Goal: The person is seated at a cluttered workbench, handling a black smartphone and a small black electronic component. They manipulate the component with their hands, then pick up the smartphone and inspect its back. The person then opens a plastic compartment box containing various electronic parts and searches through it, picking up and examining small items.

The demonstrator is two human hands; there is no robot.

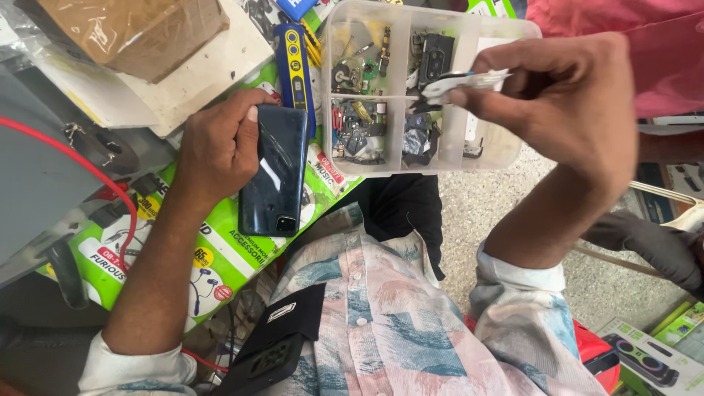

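Resting left of centre in the frame, the dark smartphone [275, 170] lies back-up on the green printed sheet [220, 253], and the left hand [220, 143] curls over its upper left edge, thumb on the glossy back; it looks rigid, slick and likely to scratch or crack, so the side rails seem the safest hold. At upper right the right hand [568, 95] is bent at the wrist, fingers pinched shut on slim white-handled tweezers [469, 82] over the clear compartment box [513, 150] of small parts; these look light and springy.
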